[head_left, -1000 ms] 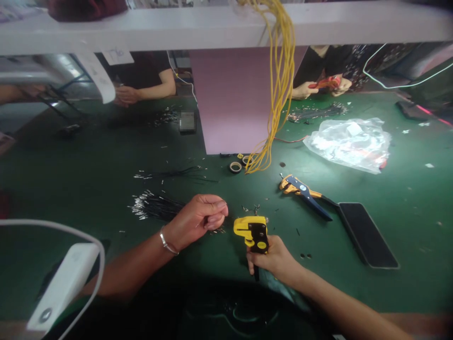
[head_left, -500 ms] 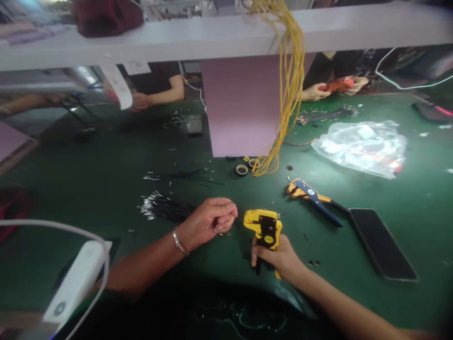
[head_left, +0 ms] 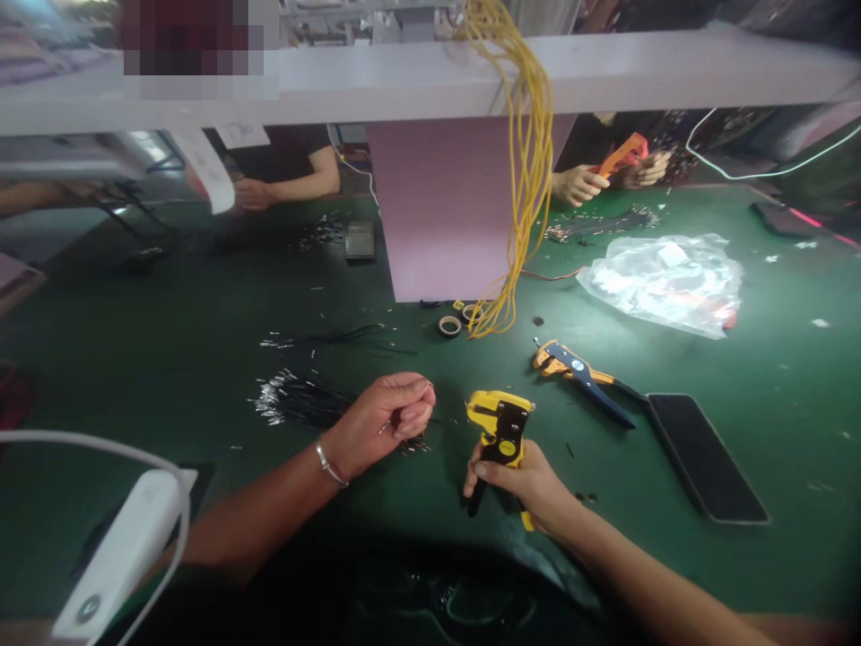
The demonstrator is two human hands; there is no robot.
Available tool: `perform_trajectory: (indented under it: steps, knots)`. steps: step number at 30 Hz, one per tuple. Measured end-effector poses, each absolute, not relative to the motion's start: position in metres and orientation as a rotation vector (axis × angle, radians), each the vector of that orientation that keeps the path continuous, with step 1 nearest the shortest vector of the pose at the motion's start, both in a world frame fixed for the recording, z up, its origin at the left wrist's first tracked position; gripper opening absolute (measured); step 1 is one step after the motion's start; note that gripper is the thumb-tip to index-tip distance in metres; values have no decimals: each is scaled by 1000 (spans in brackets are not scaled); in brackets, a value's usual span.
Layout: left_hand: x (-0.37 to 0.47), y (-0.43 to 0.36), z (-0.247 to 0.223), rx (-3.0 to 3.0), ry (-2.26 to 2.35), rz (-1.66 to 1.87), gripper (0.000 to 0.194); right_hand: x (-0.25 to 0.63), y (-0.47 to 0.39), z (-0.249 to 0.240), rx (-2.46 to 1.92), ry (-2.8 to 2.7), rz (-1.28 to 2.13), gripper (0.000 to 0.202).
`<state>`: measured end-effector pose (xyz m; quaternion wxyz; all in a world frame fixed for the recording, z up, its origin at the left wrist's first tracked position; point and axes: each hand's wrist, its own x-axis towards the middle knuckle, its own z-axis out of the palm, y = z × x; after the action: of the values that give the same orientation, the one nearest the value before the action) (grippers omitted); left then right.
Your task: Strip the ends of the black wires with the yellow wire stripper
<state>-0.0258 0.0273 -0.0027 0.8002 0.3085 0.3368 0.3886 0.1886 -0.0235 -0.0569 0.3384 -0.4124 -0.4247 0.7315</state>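
My right hand [head_left: 525, 480] grips a yellow and black wire stripper [head_left: 503, 431], its jaws up and turned to the left. To the left of the tool, my left hand [head_left: 396, 408] is closed in a pinch, with a thin wire [head_left: 385, 428] just showing at the fingers; most of it is hidden. The two hands are apart, and the stripper's jaws do not touch the wire. Behind my left wrist lies a bundle of black wires [head_left: 302, 399] with pale metal ends. A smaller bunch of black wires [head_left: 350, 335] rests beyond it.
Another stripper [head_left: 585, 377], orange and dark blue, lies right beside a phone [head_left: 706, 458]. Tape rolls [head_left: 449, 326] sit below hanging yellow wires [head_left: 528, 161]. A clear plastic bag [head_left: 665, 283] lies at right. Across the table, a co-worker's hands [head_left: 579, 184] hold an orange tool [head_left: 624, 154].
The view has shifted slightly. The stripper's black lever stands further from its yellow handle, and my right fingers have loosened. The co-worker's orange tool has tilted up. My left hand keeps its pinch.
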Motion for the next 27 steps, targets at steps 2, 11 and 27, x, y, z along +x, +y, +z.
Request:
perform_trajectory:
  steps: [2, 11, 27]
  knots:
    - [-26, 28, -4, 657, 719, 837, 18, 187, -24, -58, -1060, -1124, 1929, 27]
    - [-28, 28, -7, 716, 717, 861, 18, 211, -6, -53, -1073, -983, 1785, 24]
    - [-28, 31, -9, 760, 733, 884, 19, 199, -2, -56, -1088, -922, 1669, 21]
